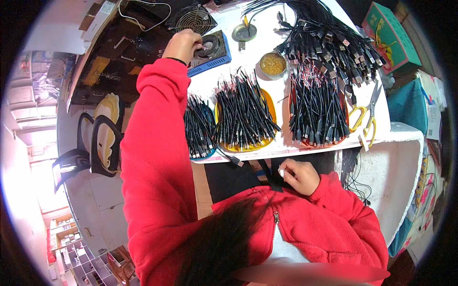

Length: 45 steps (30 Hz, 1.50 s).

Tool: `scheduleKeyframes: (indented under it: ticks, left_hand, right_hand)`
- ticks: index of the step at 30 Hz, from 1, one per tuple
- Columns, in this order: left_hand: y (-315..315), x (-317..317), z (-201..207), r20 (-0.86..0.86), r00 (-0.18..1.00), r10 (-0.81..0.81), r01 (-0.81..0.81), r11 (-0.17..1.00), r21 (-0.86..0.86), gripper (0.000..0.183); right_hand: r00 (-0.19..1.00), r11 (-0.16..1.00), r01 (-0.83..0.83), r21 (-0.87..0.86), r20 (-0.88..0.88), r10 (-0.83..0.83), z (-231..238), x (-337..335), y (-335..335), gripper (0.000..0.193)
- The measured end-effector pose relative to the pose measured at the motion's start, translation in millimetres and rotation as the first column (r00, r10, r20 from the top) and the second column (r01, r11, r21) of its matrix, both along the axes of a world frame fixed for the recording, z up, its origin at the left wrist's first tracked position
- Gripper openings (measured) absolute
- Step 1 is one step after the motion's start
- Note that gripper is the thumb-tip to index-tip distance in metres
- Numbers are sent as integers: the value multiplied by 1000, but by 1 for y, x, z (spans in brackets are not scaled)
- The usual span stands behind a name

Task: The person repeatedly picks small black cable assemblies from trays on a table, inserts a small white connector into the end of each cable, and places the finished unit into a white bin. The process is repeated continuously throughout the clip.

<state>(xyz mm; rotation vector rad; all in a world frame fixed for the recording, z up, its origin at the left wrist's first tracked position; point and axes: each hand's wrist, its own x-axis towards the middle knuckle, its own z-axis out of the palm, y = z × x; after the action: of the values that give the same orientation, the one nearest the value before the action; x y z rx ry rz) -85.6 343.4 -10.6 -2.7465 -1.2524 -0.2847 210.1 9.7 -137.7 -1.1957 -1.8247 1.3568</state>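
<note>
My left hand [185, 46] reaches far forward to a blue metal box [210, 61] with a dark round pot on top. Its fingers are curled in at the box's left side, and their tips are hidden. My right hand [300, 176] rests in front of the table edge, fingers closed, with a small white bit at the fingertips that I cannot make out. Black cables with stripped ends lie bundled in a yellow tray [271, 106], a red tray [344, 138] and a teal tray [210, 113]. One loose cable plug [236, 161] hangs over the table edge.
A big heap of black USB cables [329, 43] covers the far right. Yellow-handled scissors [366, 117] lie at the right edge. A bowl of amber lumps [273, 64], a round tin [244, 32] and a fan [192, 20] stand at the back. A green box [391, 38] sits beyond.
</note>
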Motion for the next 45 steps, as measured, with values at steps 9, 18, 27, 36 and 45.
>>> scheduleKeyframes:
  ticks: [9,18,27,36,45]
  left_hand:
    - [-149,23,81,607,777,167,-12,968,-251,10]
    - [-351,137,82,791,-52,610,700,587,-407,20]
    - [-359,115,64,908,11,420,651,686,-325,41]
    - [-313,-12,1,779,442,444,-198,896,-398,14]
    - [-224,-12,-8,384,778,497,-484,864,-138,13]
  right_hand:
    - [998,998,-63,10,-13,63,35,1,-18,12]
    - [954,881,47,471,-283,100,109,-32,-47,58]
    - [772,848,527,-56,-386,-506,206,99,-150,24]
    - [703,625,711,-323,319,-636,89,195,-137,19]
    - [486,844,519,136,765,-422,-81,200,-88,26]
